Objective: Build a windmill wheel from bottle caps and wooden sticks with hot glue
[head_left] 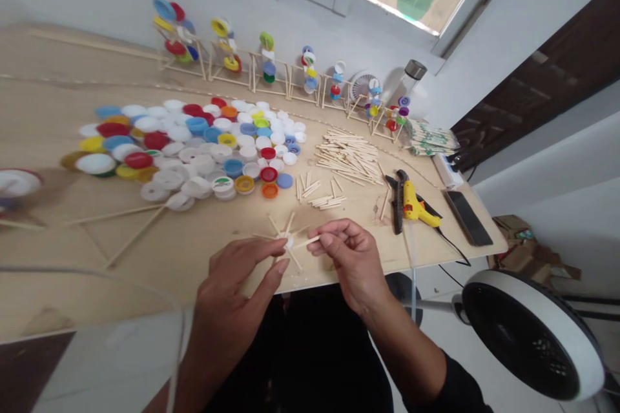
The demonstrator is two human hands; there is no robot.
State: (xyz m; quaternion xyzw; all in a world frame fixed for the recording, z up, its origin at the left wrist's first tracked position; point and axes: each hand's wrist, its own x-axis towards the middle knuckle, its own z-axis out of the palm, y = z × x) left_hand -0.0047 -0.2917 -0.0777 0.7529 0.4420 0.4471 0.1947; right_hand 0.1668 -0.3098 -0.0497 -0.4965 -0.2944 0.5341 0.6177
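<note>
Two hands meet over the near edge of the wooden table (58,122).

- 9 o'clock from the hands: long skewers (130,235) lie flat.
- 11 o'clock: heap of bottle caps (194,142), mixed colours, mostly white.
- left hand (237,290): fingers nearly straight, with thumb and forefinger tips closed on the hub of the stick star (289,240). The star sits between both hands; I cannot tell whether it rests on the wood or is lifted.
- right hand (351,258): thumb and forefinger pinch a single stick (310,242), and the other fingers are curled. The stick's free end points at the hub.
- 1 o'clock: pile of short sticks (349,155).
- 2 o'clock: yellow glue gun (416,206).
- 3 o'clock: dark phone (467,216) flat near the table's right edge.
</note>
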